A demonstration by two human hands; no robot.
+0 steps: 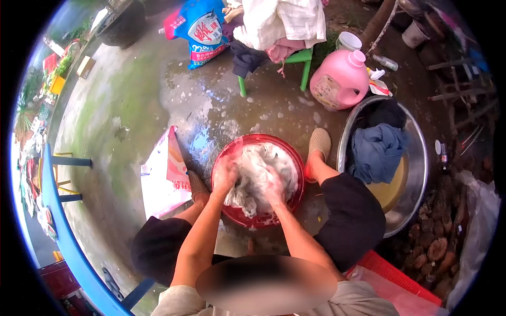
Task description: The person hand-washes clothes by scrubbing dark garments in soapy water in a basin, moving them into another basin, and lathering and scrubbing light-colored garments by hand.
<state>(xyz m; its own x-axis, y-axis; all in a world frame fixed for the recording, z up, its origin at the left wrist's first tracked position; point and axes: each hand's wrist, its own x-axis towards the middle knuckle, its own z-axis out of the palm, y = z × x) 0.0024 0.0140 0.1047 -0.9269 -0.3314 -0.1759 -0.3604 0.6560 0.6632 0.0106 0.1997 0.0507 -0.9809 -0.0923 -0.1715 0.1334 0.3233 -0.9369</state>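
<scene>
A red plastic basin [254, 225] stands on the wet floor between my feet, holding a soaked white cloth [258, 160] and pale suds. At the basin's left side, my left hand [225, 175] is closed on a bunched part of the cloth. My right hand [271, 188], coated in foam, grips the cloth nearer the middle. Motion blurs both hands, and single fingers are hard to make out.
On the right, a metal tub [419, 184] holds dark and blue clothes [377, 150] in yellowish water. Ahead are a pink jug [340, 79], a green stool [305, 71] piled with laundry and a blue detergent bag [203, 31]. A white-pink bag [166, 176] lies left, near a blue bench [66, 226].
</scene>
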